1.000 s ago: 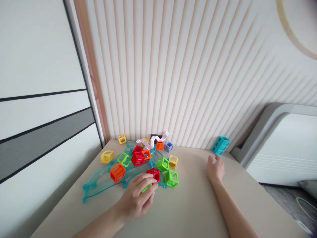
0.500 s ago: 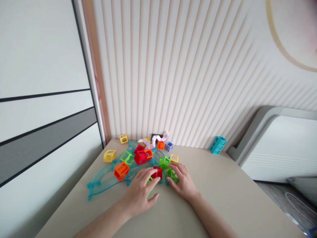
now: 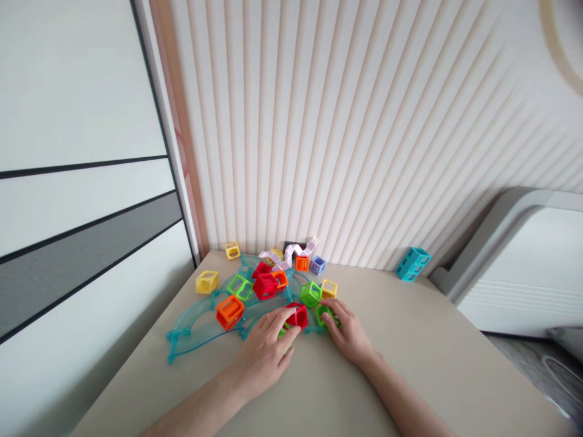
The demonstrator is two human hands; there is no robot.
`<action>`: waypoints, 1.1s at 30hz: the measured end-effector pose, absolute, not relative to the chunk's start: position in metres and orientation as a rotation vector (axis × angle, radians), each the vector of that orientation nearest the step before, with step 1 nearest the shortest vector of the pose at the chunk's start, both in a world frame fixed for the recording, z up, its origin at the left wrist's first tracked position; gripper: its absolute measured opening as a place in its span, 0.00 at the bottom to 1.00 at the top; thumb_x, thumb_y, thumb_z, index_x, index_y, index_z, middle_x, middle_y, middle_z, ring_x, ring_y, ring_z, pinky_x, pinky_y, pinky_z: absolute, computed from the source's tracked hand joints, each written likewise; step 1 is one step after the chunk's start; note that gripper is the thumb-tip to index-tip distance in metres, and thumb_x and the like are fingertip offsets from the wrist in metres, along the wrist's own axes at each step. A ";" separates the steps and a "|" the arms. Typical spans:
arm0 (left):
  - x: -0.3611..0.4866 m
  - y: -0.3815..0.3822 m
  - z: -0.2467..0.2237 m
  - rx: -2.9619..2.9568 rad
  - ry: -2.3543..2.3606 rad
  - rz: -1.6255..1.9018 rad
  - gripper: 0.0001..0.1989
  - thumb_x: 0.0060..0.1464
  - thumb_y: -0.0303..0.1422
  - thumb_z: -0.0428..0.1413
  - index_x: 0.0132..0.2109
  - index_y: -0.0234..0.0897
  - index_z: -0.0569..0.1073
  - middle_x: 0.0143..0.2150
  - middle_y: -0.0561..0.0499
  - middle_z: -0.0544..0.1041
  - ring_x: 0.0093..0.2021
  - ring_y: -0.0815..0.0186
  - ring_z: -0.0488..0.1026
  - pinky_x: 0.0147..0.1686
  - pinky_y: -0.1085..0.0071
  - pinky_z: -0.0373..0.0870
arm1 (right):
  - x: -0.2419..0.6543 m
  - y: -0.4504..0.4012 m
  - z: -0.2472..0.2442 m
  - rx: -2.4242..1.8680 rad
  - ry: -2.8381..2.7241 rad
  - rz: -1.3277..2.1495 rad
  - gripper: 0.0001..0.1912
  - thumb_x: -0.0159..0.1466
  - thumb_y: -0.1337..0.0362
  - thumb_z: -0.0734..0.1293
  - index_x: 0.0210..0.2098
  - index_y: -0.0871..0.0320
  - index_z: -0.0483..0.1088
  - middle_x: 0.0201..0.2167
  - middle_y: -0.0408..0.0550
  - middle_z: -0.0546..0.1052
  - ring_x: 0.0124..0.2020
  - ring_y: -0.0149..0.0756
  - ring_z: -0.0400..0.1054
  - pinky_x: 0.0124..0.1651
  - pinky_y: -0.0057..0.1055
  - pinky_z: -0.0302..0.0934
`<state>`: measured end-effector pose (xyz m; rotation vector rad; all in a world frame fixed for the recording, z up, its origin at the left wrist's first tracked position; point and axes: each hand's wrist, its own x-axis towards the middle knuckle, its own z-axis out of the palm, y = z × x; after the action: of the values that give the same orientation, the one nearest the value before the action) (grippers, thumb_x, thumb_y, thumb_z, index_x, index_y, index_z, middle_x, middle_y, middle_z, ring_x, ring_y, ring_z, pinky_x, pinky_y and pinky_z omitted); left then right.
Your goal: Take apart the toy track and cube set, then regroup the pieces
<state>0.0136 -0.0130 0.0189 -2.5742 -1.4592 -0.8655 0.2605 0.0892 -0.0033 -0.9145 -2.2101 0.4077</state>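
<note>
Green cube (image 3: 320, 317), an open frame at the front right of the pile of toy pieces, sits on the desk (image 3: 410, 358) well in from the back edge, just behind the right hand's thumb. The right hand (image 3: 348, 335) is what has shifted most: a second ago it was out by the teal block (image 3: 412, 264) at the right end of the back edge; half a second ago it had reached this cube, and there it remains. Its thumb and fingers are parted about the frame, but whether they press on it I cannot tell.

The left hand (image 3: 260, 351) has stayed at the front of the pile, its fingers bent over a red cube (image 3: 299, 316) and a small green piece (image 3: 283, 331) mostly hidden below them. Its thumb lies apart from the fingers; whether it grips anything is unclear.

The teal block stands alone by the back edge, untouched by either hand. My reading is that both hands now attend to neighbouring pieces. Clear teal track parts (image 3: 200, 348) spread from there toward the desk's left edge, with an orange cube (image 3: 230, 312) on them.
</note>
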 end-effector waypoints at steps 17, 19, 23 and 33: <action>0.016 -0.017 0.015 -2.572 -1.458 -0.844 0.22 0.57 0.20 0.54 0.56 0.42 0.74 0.64 0.44 0.69 0.57 0.54 0.72 0.56 0.53 0.76 | 0.264 0.092 -0.003 -0.947 -2.043 0.563 0.20 0.74 0.54 0.56 0.52 0.55 0.75 0.43 0.52 0.80 0.44 0.42 0.77 0.49 0.35 0.71; 0.016 -0.017 0.016 -2.568 -1.464 -0.852 0.22 0.57 0.21 0.54 0.56 0.42 0.74 0.64 0.44 0.69 0.59 0.53 0.72 0.57 0.52 0.76 | 0.265 0.091 -0.005 -0.941 -1.938 0.567 0.20 0.74 0.53 0.56 0.52 0.54 0.74 0.43 0.52 0.80 0.45 0.43 0.76 0.48 0.36 0.71; 0.015 -0.016 0.018 -2.560 -1.462 -0.887 0.23 0.59 0.25 0.57 0.61 0.40 0.70 0.65 0.41 0.69 0.63 0.50 0.68 0.59 0.50 0.74 | 0.265 0.085 -0.009 -0.890 -1.746 0.592 0.19 0.72 0.51 0.61 0.58 0.51 0.68 0.48 0.53 0.79 0.48 0.45 0.75 0.51 0.42 0.72; 0.016 -0.018 0.016 -2.498 -1.265 -1.091 0.32 0.57 0.24 0.59 0.67 0.38 0.61 0.65 0.37 0.69 0.64 0.51 0.67 0.60 0.52 0.73 | 0.200 0.025 0.006 -0.701 -1.667 0.819 0.17 0.70 0.45 0.62 0.53 0.45 0.69 0.46 0.51 0.77 0.48 0.48 0.75 0.48 0.46 0.75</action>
<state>0.0162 -0.0184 0.0162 -2.4983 -1.2654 -1.0908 0.1996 0.0255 0.0061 -0.7009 -1.6667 0.8189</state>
